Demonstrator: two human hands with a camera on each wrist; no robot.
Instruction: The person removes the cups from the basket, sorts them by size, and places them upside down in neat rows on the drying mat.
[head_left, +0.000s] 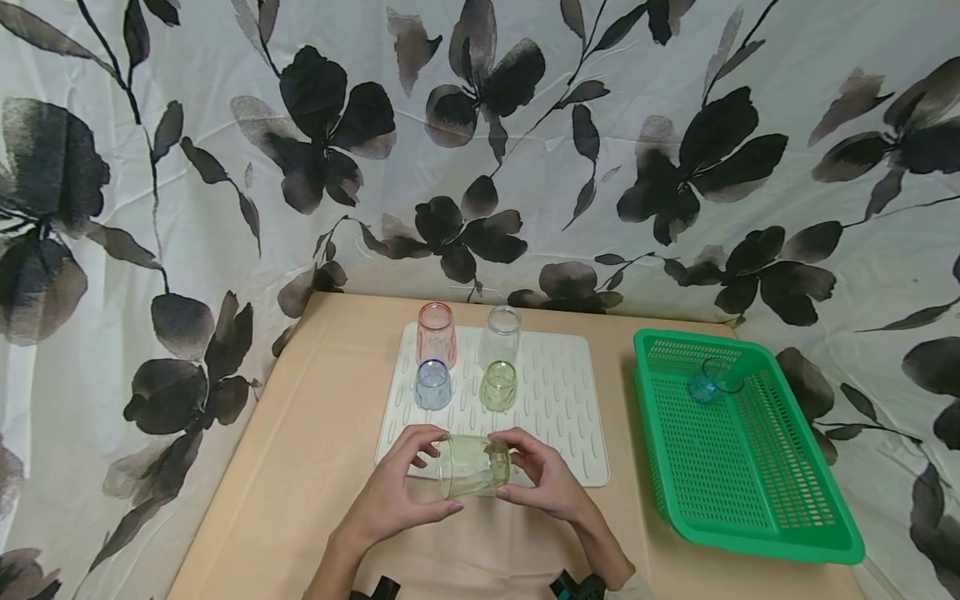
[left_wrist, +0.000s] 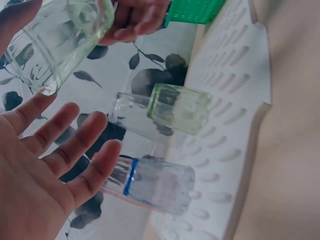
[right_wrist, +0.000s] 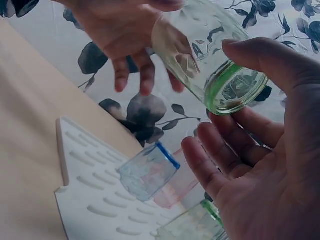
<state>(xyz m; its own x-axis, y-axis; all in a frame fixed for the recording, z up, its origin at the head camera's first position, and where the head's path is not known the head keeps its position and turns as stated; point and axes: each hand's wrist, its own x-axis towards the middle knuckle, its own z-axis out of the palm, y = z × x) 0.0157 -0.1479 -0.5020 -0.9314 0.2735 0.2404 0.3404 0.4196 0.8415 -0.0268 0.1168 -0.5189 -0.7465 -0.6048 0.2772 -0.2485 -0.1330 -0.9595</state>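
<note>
A pale green, see-through drinking glass (head_left: 474,465) lies sideways between my two hands, above the mat's near edge. My left hand (head_left: 401,487) holds its left end between thumb and index finger, the other fingers spread away from it in the left wrist view. At the right end, my right hand (head_left: 546,477) grips the glass with its thumb and fingers; the right wrist view shows the thick green base (right_wrist: 235,90) there. Beyond the hands, a short blue glass (head_left: 433,385) and a short green glass (head_left: 498,386) stand on the white mat (head_left: 555,408).
A tall pink glass (head_left: 436,333) and a tall clear glass (head_left: 500,333) stand at the mat's far side. To the right is a green plastic basket (head_left: 750,546) with a blue glass (head_left: 705,387) inside. Floral cloth (head_left: 570,192) hangs behind the tan table (head_left: 300,467).
</note>
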